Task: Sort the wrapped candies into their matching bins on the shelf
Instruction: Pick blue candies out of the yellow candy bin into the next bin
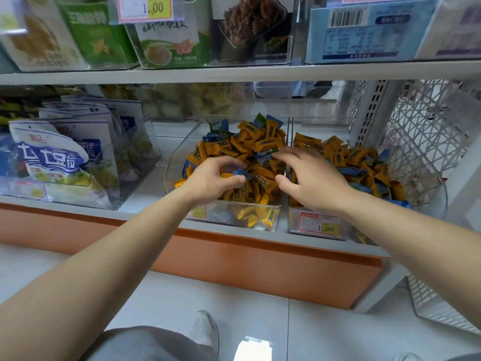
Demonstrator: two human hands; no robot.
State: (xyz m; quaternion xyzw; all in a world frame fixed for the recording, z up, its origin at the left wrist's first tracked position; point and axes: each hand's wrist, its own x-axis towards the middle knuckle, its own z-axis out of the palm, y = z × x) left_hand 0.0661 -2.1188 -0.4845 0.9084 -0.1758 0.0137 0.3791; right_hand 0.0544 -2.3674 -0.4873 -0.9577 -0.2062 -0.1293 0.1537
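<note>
Orange-wrapped candies (260,143), some blue, heaped in clear bins (175,157).

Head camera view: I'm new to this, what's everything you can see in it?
left bin: one, clear, lower shelf centre
right bin: one, clear, beside it
orange candies: many, orange, both bins
blue candies: several, blue, both bins
price tag: one, red-yellow, right bin's front
snack bags: several, blue-white, lower shelf left
green packets: two, green, upper shelf
basket: one, white, far right
shoe: one, pale grey, floor
left hand: one, over left bin, pinching a blue candy
right hand: one, open, over both bins
</note>
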